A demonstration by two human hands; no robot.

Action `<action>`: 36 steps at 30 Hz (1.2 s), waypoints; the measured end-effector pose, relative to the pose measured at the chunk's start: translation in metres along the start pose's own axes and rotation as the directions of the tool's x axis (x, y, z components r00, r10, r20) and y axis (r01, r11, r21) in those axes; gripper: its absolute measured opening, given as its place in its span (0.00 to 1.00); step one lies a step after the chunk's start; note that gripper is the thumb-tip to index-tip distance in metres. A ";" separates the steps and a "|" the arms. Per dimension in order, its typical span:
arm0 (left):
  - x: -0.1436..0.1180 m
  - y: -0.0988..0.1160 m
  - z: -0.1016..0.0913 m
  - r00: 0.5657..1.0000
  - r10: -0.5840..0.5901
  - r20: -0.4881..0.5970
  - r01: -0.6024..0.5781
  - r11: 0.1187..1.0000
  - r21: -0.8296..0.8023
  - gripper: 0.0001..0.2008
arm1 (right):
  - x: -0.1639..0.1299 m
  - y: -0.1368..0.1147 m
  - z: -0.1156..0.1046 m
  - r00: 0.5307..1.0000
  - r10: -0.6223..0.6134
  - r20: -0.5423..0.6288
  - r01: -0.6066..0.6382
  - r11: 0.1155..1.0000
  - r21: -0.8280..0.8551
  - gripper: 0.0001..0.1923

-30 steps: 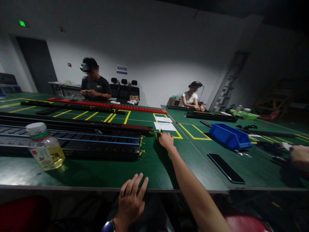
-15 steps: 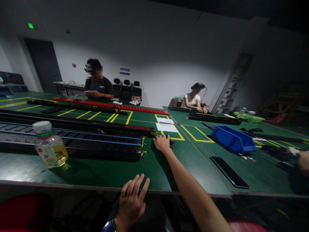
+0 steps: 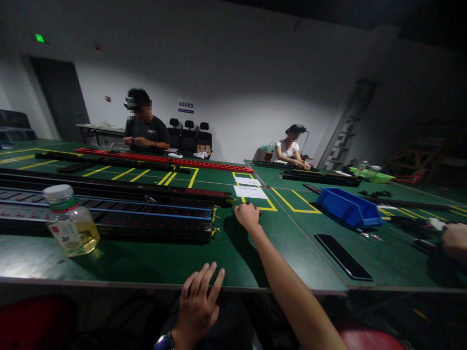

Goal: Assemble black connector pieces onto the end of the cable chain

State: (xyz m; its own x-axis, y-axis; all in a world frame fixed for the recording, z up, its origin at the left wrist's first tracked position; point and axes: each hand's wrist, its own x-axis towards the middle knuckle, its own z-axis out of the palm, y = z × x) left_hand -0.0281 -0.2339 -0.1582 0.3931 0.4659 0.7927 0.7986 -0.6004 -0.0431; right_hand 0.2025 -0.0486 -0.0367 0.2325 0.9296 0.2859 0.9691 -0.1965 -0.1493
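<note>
My left hand (image 3: 200, 301) rests at the front edge of the green table (image 3: 146, 265), fingers stretched out and holding nothing. Farther in, my right hand (image 3: 248, 216) is closed just above the tabletop, its fingers curled. A thin dark tip sticks up past its knuckles, but the rest of what it grips is hidden. Just left of it end the long black rails (image 3: 189, 226) with blue strips and red dots, yellow wire ends poking from them. White paper sheets (image 3: 250, 191) lie beyond the fist, within yellow tape lines.
A bottle of yellow liquid (image 3: 75, 223) stands at left before the rails. To the right are a blue bin (image 3: 348, 209) and a phone (image 3: 343, 256). A long red rail (image 3: 164, 159) lies farther back. Two people work across the table; another person's hand (image 3: 454, 241) shows at the right edge.
My right hand has curled from spread fingers into a closed grip; the small black thing seen beside it no longer shows. My left hand has stayed put. The view has shifted slightly.
</note>
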 end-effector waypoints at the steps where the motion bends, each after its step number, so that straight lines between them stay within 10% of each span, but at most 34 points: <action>1: 0.001 0.000 -0.001 1.000 -0.003 -0.004 0.003 1.000 -0.006 0.31 | -0.002 0.002 -0.003 1.000 0.026 -0.005 -0.026 1.000 -0.006 0.23; 12: 0.005 0.001 -0.005 1.000 -0.020 -0.015 0.019 0.999 -0.043 0.28 | -0.017 -0.033 0.006 0.899 -0.438 -0.010 0.427 0.869 0.250 0.25; 36: 0.003 0.002 -0.004 1.000 -0.002 -0.014 0.002 1.000 -0.007 0.30 | -0.006 -0.036 0.044 0.912 -0.400 -0.090 0.358 0.671 0.649 0.29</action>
State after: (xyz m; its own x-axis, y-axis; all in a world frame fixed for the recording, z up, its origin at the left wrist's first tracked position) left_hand -0.0268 -0.2359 -0.1534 0.3846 0.4580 0.8014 0.7961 -0.6040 -0.0368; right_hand 0.1621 -0.0336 -0.0747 -0.1685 0.8985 0.4053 0.6797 0.4037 -0.6123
